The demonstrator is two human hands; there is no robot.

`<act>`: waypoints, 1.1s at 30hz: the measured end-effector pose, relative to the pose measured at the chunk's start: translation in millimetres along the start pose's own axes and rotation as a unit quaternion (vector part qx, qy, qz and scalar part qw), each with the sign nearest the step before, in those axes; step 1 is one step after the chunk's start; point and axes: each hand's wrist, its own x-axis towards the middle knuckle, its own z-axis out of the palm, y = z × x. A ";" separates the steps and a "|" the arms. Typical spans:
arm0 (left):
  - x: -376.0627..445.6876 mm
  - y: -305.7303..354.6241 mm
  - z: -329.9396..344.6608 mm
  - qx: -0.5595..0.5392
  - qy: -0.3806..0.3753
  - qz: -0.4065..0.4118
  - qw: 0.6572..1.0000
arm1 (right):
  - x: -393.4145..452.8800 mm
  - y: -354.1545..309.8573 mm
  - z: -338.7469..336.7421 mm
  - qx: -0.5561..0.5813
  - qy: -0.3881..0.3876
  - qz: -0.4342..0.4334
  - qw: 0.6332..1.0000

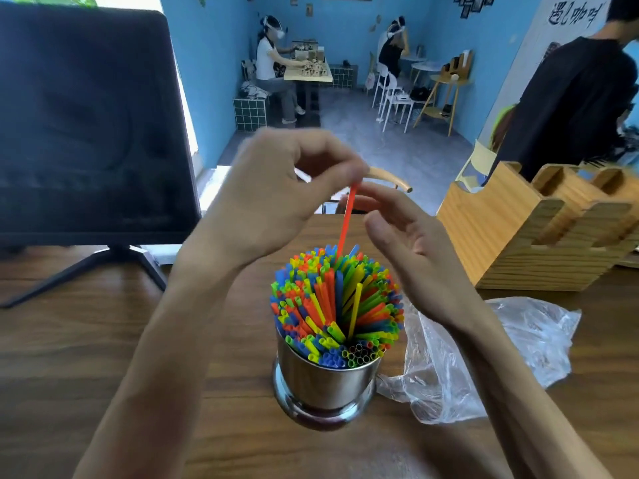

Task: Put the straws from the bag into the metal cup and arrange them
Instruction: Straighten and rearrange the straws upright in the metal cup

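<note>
Overhead, the left hand [276, 198] pinches an orange straw [346, 221] above the metal cup [325, 385]; right hand [411, 243] relaxed, spread; wall banner [572, 12] writing illegible.

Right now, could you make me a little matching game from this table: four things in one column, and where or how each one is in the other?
Things:
1. orange straw
2. metal cup
3. plastic bag
4. wooden holder

States:
A. crumpled flat on the table, right of the cup
B. pinched at its top by the left hand
C. packed with colourful straws
D. standing at the table's far right

Pairs: 1-B, 2-C, 3-A, 4-D
</note>
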 end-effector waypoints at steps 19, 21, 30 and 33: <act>-62.0 -34.0 7.9 -0.105 -0.033 -0.072 0.991 | 2.9 -30.8 -52.6 0.261 0.140 -0.058 0.953; -63.3 -32.0 8.6 -0.060 -0.100 -0.078 0.990 | 2.1 -38.5 -40.7 0.182 0.154 -0.107 0.965; -45.2 -39.7 23.6 -0.049 -0.015 -0.098 0.994 | -29.0 1.9 10.4 -0.134 -0.017 -0.110 0.985; -39.1 -45.9 30.5 0.005 -0.047 -0.109 0.993 | -34.0 8.6 4.1 -0.144 -0.053 -0.091 0.984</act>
